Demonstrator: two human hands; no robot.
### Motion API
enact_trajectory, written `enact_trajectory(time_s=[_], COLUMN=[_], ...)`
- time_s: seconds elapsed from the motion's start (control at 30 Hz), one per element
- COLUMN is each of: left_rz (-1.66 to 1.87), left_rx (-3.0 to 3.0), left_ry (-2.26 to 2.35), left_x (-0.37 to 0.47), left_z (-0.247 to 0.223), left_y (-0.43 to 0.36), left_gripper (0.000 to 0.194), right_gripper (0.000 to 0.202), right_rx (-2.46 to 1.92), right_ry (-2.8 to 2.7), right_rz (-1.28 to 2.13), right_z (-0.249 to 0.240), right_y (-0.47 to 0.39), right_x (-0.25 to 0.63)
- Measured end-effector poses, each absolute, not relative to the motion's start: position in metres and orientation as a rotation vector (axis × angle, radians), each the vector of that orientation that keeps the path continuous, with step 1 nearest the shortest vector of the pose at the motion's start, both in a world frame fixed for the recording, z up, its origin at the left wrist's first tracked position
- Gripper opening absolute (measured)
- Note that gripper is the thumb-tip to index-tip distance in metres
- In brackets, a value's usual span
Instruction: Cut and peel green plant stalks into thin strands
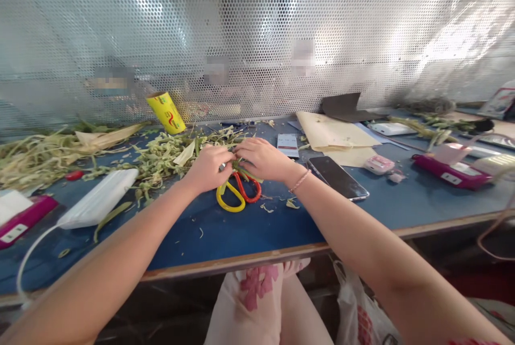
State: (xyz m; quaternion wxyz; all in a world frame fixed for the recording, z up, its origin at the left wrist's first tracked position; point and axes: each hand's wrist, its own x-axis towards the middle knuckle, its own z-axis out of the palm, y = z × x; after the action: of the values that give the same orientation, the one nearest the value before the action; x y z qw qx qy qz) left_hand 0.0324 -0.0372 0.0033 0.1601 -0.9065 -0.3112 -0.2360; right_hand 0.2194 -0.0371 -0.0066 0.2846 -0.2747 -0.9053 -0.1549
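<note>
My left hand [211, 169] and my right hand [259, 158] meet at the middle of the blue table, fingertips almost touching. Both hands have their fingers bent in a pinch around a small bit of green plant [237, 163] between them. Just beneath lie scissors with one yellow and one red handle loop [230, 206]; their blades are hidden under the hands. To the left of my left hand spreads a heap of pale green stems and leaves [161, 160]. A bracelet circles my right wrist.
A yellow tube [166, 113] leans behind the heap. A black phone [338, 177], beige paper [333, 133] and a purple power strip [450, 169] are on the right. At left are a white box-like device [98, 200] and another purple strip [26, 221]. A perforated metal screen [257, 39] stands behind.
</note>
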Motion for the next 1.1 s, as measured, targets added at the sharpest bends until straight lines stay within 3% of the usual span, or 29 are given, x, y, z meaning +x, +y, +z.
enact_trajectory(time_s=[0.1,0.23,0.3,0.4,0.53,0.73,0.87,1.1], left_rz=[-0.724,-1.084,-1.165,-1.056,-0.87,-0.903,-0.877,-0.973], left_rx=[-2.499,-2.282,-2.295,-2.51,-2.69,-2.639,-2.614,-2.607], left_ry=[-0.884,-0.914,-0.921,-0.977,-1.098,-1.17,-1.169,-1.252], left_x=[0.034,0.034,0.034,0.037,0.041,0.044,0.044,0.045], left_z=[0.004,0.004,0.003,0.0,-0.004,0.008,0.009,0.003], left_y=[-0.042,-0.046,-0.045,-0.04,-0.036,-0.052,-0.053,-0.042], left_gripper=[0.019,0.029,0.025,0.008,0.015,0.007,0.013,0.015], right_gripper=[0.017,0.017,0.02,0.023,0.021,0.017,0.02,0.026], right_rx=[-0.77,-0.817,-0.863,-0.893,-0.841,-0.823,-0.859,-0.975], right_ry=[-2.518,-2.499,-2.45,-2.419,-2.425,-2.444,-2.529,-2.425], right_rz=[-0.43,-0.355,-0.324,-0.318,-0.396,-0.461,-0.607,-0.508], right_z=[-0.009,-0.008,-0.008,-0.008,-0.008,-0.005,-0.002,-0.004], right_y=[-0.034,-0.031,-0.032,-0.034,-0.036,-0.04,-0.041,-0.042], right_x=[0.216,0.218,0.218,0.217,0.213,0.214,0.213,0.21])
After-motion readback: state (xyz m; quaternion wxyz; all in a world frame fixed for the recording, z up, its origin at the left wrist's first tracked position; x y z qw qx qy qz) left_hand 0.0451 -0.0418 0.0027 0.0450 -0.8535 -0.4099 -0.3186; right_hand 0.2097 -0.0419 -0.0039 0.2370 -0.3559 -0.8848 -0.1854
